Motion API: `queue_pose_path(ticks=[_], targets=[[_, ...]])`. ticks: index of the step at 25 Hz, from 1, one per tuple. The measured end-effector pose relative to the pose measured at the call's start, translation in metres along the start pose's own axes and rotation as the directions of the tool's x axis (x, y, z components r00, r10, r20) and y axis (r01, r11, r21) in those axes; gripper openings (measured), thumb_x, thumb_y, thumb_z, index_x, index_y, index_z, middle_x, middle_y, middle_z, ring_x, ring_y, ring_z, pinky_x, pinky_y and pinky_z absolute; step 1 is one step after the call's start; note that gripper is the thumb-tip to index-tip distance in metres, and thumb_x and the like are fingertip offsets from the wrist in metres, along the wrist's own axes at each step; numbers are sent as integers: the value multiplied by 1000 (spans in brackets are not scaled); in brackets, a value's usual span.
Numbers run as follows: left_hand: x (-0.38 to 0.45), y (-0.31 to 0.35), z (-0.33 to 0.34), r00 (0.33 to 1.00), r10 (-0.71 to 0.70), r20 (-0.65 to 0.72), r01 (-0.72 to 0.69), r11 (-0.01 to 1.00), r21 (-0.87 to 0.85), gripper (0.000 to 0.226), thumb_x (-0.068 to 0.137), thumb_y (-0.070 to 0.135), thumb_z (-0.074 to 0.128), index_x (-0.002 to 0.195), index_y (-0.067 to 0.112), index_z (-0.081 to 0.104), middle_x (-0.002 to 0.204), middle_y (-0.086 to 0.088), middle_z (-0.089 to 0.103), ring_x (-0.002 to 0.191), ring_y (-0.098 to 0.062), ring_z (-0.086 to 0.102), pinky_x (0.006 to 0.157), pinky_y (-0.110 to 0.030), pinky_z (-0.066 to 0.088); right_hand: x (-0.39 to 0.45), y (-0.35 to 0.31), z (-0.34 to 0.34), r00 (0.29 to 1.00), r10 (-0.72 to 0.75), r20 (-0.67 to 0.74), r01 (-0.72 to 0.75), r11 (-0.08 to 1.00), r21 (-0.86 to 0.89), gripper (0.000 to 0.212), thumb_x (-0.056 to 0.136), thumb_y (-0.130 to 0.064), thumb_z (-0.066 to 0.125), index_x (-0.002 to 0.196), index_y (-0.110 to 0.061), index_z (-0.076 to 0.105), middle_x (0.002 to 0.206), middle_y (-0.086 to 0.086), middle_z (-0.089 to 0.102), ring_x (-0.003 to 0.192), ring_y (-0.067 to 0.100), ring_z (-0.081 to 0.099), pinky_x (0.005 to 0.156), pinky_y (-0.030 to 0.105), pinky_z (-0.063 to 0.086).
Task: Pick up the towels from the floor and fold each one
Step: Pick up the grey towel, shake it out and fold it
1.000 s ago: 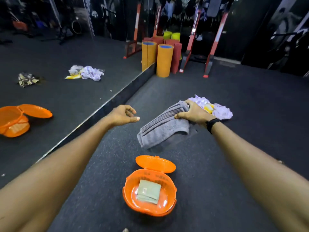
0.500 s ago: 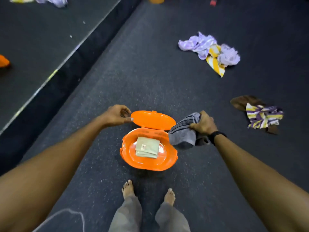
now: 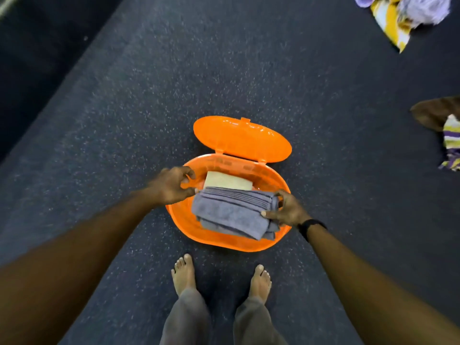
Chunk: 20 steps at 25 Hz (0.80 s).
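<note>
While both hands, left hand (image 3: pixel 171 186) and right hand (image 3: pixel 286 210), pinch the folded grey towel (image 3: pixel 231 212) over the orange basket (image 3: pixel 224 241), it should go down flat beside the beige towel (image 3: pixel 227 181).

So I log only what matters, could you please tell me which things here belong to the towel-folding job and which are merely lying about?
Job:
- grey towel, held by left hand and right hand
- folded pale towel
- orange basket
- purple-yellow towels
- striped towel

Lying about:
- brown cloth, possibly a towel
</note>
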<state>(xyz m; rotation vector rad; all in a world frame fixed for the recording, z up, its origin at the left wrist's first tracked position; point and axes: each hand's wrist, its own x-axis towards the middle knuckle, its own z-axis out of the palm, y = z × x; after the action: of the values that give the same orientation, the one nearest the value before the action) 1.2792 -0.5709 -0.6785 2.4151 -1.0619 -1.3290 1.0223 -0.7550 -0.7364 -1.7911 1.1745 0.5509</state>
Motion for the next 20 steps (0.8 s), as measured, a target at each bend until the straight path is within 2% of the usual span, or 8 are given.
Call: queue_pose_path(ticks=[1,3,5,9,14,20], targets=[[7,-9,15,1000,-13,13,13,1000,15,42,86,28,68,123,11,56,113,-7,61,102,-27,61,91,-33,47,11,14,9,1000,27,11,-25,994,-102,64,77,-23,79,130,-9,47,127,15,56,118,34,53,95,42,46],[16,-23,37,999,-38,36,37,998,42,38,87,27,67,120,11,56,110,-9,63,99,-29,61,88,-35,48,26,32,19,995,89,-51,-98,966,-239,68,84,-24,71,141,-12,36,139,16,47,126,35,46,100,42,43],[17,-29,45,997,-58,53,55,997,56,38,88,29,65,121,12,55,112,-8,62,101,-29,60,89,-38,49,31,34,19,994,83,-76,-101,959,-266,61,88,-25,66,141,-13,36,140,15,46,126,34,45,100,45,44],[-3,-12,15,997,-64,36,60,994,88,45,86,31,67,126,15,53,121,-8,62,106,-27,58,91,-36,48,6,1,-11,998,-48,-44,31,944,-330,60,86,-30,66,138,-14,40,142,13,43,128,32,44,100,47,43],[-65,75,-92,992,42,-116,-37,998,50,56,84,35,70,131,13,50,128,-10,58,117,-26,56,99,-42,47,-74,-99,-111,967,-231,-110,189,934,-302,66,84,-41,68,139,-17,40,142,10,43,131,28,42,101,45,42],[-184,196,-255,901,210,-379,-184,977,104,57,83,36,71,130,11,52,126,-13,60,113,-26,59,97,-37,45,-212,-238,-274,868,-398,-297,307,900,-308,63,82,-45,69,134,-17,46,140,9,48,128,25,46,103,40,41]])
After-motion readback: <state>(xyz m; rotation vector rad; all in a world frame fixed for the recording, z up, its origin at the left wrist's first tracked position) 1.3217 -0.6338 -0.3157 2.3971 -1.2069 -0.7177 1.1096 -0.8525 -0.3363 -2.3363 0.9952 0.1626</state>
